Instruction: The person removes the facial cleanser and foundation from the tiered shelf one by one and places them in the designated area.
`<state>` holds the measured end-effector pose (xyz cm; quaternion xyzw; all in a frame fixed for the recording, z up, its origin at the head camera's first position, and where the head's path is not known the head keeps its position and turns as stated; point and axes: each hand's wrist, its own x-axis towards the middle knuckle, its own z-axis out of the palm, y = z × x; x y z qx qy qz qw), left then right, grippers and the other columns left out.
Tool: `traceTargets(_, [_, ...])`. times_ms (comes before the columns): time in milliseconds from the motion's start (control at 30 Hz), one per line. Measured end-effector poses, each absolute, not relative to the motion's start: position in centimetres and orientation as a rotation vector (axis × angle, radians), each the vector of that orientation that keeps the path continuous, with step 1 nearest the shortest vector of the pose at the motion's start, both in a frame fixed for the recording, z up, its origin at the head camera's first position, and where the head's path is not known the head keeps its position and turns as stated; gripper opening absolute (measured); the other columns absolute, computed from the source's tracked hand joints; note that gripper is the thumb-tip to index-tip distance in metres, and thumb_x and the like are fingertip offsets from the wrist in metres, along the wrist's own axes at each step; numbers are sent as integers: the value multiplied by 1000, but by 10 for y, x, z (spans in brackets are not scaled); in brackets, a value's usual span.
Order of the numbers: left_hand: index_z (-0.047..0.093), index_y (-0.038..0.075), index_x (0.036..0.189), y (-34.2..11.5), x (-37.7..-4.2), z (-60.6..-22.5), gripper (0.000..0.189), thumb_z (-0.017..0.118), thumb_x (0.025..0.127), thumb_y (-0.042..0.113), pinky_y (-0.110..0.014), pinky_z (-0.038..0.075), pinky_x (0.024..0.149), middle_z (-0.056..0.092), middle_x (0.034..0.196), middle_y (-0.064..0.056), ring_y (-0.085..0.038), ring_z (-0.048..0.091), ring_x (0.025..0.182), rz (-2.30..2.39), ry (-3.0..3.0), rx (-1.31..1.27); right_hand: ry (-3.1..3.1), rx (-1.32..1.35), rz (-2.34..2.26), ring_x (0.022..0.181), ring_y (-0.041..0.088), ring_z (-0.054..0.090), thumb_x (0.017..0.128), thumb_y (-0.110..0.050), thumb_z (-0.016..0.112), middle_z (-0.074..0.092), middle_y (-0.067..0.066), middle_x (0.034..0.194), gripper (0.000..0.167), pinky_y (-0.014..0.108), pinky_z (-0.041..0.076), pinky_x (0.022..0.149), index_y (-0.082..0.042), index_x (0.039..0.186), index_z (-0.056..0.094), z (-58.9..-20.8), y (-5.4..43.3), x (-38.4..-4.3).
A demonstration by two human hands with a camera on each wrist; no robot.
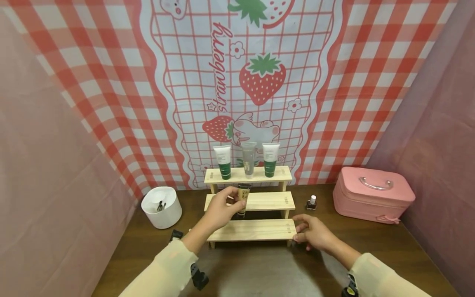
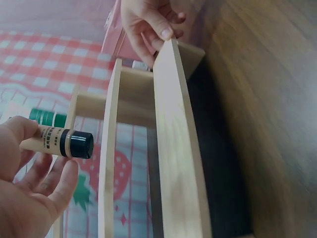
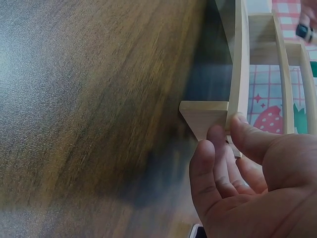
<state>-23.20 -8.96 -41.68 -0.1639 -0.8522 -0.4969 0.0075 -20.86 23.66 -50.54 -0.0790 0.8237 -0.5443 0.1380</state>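
Counting first, I record four squeeze tubes. Two white-and-green tubes and one translucent grey tube stand upright in a row beyond the left hand, the grey one in the middle; the fourth, a beige tube, is in that hand. I count one three-tier wooden rack between the two hands, one white round tub to the left of the left hand, one nail polish bottle just beyond the right hand, and one pink vanity case farther out to that hand's right. The tub contains small dark items; I cannot determine their number.

Left hand: narrow, pinching the beige tube between thumb and fingers. Right hand: likewise narrow, gripping the near right end of the rack's lowest tier, thumb against the board and fingers curled at its end.

Condition of the beige tube: slim, nearly upright with a slight tilt, dark lettering on the body, a glossy black cap at one end. It is at the left hand's fingertips, by the middle tier; I cannot tell whether it touches the board.
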Motion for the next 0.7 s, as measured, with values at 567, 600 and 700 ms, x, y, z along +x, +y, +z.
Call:
traceTargets(567, [64,-3,125,-221,-188,-451,36,75,94,12,-26,57,73,71,103,-12,-19,68,91,-1588,-2688,-192,2410,-227,-1526,73,23,68,83,3,79,69,16,96,65,38,54,46,10,139,48,-503,233,-207])
traceTargets(600, [64,-4,125,-228,-186,-453,36,75,94,11,-26,57,72,72,103,-13,-18,68,90,-1572,-2694,-174,2411,-233,-1529,73,23,68,83,4,79,69,17,96,65,38,54,46,11,139,47,-503,233,-207])
traceTargets(700, [64,-6,124,-250,-180,-462,37,76,93,10,-25,57,69,73,101,-14,-15,68,85,-1538,-2701,-138,2413,-240,-1533,72,23,68,84,4,78,68,17,96,65,39,54,46,12,140,46,-502,233,-208])
